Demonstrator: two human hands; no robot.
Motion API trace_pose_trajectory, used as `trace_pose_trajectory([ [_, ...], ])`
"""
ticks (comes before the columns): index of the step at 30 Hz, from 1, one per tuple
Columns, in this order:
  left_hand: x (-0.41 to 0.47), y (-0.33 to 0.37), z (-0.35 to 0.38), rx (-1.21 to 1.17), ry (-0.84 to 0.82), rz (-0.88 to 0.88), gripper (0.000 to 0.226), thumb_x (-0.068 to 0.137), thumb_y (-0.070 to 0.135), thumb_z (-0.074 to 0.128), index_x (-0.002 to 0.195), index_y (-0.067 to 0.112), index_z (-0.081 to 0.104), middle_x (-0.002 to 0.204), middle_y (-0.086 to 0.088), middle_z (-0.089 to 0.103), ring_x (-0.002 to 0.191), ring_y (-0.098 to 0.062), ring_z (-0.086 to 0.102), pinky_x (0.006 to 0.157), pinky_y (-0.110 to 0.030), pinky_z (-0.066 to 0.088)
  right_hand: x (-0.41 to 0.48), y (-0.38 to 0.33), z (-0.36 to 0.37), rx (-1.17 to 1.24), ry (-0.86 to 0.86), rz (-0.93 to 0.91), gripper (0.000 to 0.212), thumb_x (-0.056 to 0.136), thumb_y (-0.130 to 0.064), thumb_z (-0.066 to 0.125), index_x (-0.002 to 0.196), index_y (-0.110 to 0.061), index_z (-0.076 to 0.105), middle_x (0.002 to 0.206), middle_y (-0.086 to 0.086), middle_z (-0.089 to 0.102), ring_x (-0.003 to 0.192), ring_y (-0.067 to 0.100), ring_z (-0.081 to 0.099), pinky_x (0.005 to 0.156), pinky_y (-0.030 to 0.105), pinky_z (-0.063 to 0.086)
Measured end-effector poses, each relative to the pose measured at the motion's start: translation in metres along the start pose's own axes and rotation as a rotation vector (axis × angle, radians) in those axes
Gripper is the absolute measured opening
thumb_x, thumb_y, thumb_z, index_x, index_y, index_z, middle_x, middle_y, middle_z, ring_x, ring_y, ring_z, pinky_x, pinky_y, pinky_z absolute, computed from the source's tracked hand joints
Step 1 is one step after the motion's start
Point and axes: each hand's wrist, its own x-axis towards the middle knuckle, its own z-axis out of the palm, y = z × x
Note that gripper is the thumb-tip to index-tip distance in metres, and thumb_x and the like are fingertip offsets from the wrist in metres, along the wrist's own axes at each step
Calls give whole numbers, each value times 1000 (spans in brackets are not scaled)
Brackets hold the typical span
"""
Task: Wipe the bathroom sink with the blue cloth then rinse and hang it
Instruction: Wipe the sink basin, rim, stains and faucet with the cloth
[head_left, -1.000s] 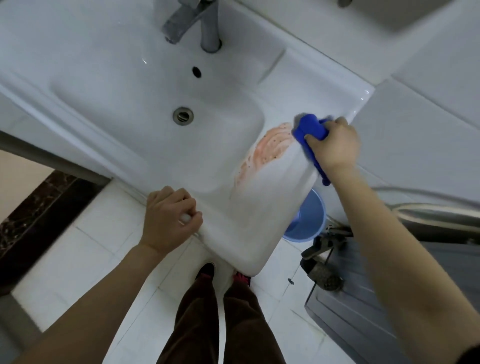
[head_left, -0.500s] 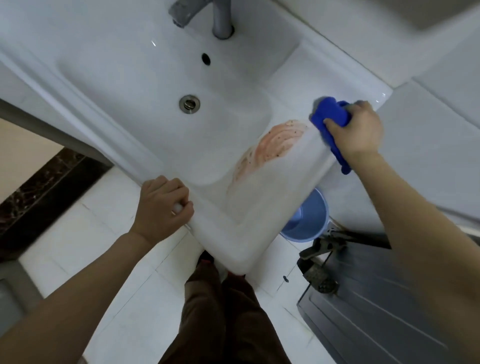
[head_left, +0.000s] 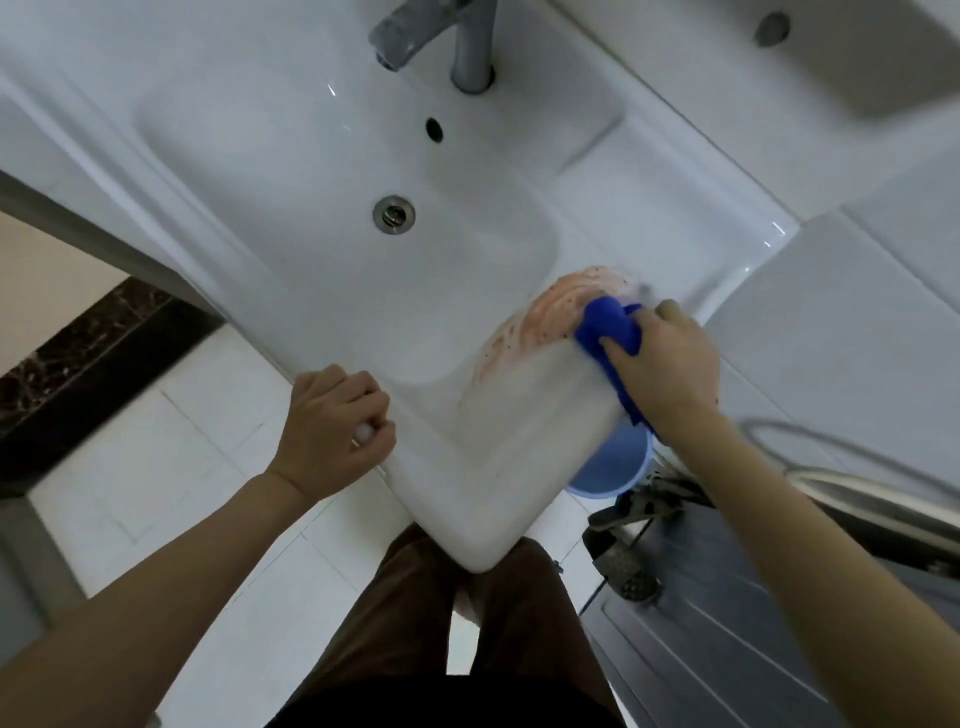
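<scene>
Right grip (head_left: 670, 364) has swept the soft, light cloth (head_left: 608, 325) onto the stain (head_left: 545, 317), curled round its bunch; left grip (head_left: 332, 426) pinches a white bit (head_left: 363, 431).

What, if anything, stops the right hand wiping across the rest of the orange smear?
Likely yes, nothing: the right hand holds the blue cloth against the orange smear, the sink ledge around it is bare, and the left hand sits aside at the front rim.
</scene>
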Motion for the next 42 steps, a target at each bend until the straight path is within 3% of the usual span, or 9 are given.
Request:
trace_pose_trajectory([
  [4,1,3,2,14,16,-15,16,75,23,56,63,16,50,70,5,57,68,-19,44,73,-32,27,77,14,-4,-103,76,24,49,97,-39,51,131,-4,46,130,21,49,99,42,57,64,39,36],
  [9,-1,5,3,27,28,-25,15,76,22,54,64,14,50,70,3,56,68,-18,40,73,-32,23,61,-59,28,181,24,-2,45,97,-41,49,127,-7,49,129,15,49,94,38,60,63,35,37],
  [13,1,7,0,35,-3,-46,14,75,19,53,63,13,51,69,2,54,67,-17,37,72,-32,21,-11,-90,35,244,-179,-446,39,95,-43,55,118,-11,55,118,8,56,90,28,60,63,32,36],
  [15,0,7,0,42,-3,-52,13,76,19,53,64,13,50,70,1,54,67,-19,38,72,-32,21,14,-66,30,196,-135,-520,41,96,-44,52,120,-11,54,119,9,56,91,31,60,64,32,36],
  [19,-1,3,6,47,9,-47,11,78,17,50,68,14,50,73,2,52,69,-17,34,71,-34,23,103,-15,23,85,95,-117,45,99,-42,45,122,-3,49,126,20,50,89,40,59,61,36,36],
  [22,0,3,7,59,12,-46,10,78,15,50,69,12,52,73,1,53,68,-18,34,70,-34,23,80,-51,31,139,134,-33,40,98,-39,48,116,-4,51,121,18,51,91,38,59,63,35,34],
  [29,0,3,2,11,-3,-32,9,78,19,52,71,13,54,74,-1,53,70,-19,38,72,-33,23,-46,-119,45,328,-174,-591,34,91,-37,64,107,-8,61,105,11,61,84,30,61,63,31,39],
  [36,-2,-1,12,-42,85,-34,11,77,15,51,66,13,50,69,2,51,67,-16,32,69,-34,24,38,-94,38,321,117,65,29,93,-42,51,95,-14,60,107,0,59,80,24,62,61,29,39],
  [42,-3,1,5,-66,50,-33,13,76,20,53,66,14,49,70,2,50,69,-17,37,72,-32,24,-62,-136,49,357,-89,-497,30,89,-38,66,94,-9,61,94,8,62,75,27,61,57,29,40],
])
